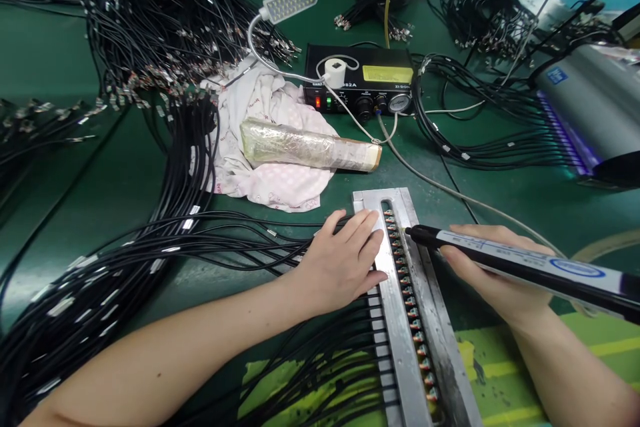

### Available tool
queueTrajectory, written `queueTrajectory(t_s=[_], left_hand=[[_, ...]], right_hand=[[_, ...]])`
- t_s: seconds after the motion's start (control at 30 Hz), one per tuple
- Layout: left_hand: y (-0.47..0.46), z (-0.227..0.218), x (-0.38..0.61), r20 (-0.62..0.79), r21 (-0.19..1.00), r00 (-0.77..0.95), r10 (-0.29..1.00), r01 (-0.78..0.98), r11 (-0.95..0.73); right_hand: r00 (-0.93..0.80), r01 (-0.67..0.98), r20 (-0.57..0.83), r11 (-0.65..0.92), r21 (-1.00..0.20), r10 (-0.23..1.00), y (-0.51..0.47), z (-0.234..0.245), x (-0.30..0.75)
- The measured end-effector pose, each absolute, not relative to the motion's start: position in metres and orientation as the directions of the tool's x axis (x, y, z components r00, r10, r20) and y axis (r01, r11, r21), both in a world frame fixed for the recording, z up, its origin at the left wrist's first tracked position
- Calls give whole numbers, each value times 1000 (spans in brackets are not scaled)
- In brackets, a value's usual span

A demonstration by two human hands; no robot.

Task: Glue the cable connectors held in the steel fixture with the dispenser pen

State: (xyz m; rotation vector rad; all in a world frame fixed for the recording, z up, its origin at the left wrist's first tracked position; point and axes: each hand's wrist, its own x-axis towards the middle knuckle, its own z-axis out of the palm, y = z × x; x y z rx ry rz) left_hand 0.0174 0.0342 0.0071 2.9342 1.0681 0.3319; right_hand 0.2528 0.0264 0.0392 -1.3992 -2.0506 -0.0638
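A long metal fixture (443,327) lies in front of me, with a row of small cable connectors (414,313) in its slot. Black cables (340,347) run into its left side. My left hand (343,260) rests on the fixture's left rail, fingers stretched out over the cable ends and thumb toward me. In my right hand (515,303) is a black-and-white marker pen (505,259), its dark end pointing left at the upper part of the slot. Whether that end touches the fixture I cannot tell. The fingers behind the pen are partly hidden.
Behind the fixture stand a black control box (350,60) with a gauge and a bendy LED lamp (290,1). A plastic-wrapped bar (300,145) lies on a crumpled cloth (280,190). Cable bundles (165,7) crowd the left; a grey machine (590,87) glowing purple stands right.
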Motion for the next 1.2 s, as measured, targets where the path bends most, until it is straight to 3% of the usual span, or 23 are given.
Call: queueTrajectory(t_s=[0.53, 1.0, 1.2], left_hand=[[34, 8, 17, 207, 69, 746, 633, 634, -770], [34, 9, 18, 193, 82, 747, 636, 634, -769], [34, 9, 18, 195, 72, 745, 637, 637, -767]], right_hand=[[-174, 841, 540, 410, -354, 824, 25, 43, 251], [-206, 871, 520, 397, -289, 829, 26, 41, 253], [-193, 837, 557, 432, -336, 808, 26, 45, 251]])
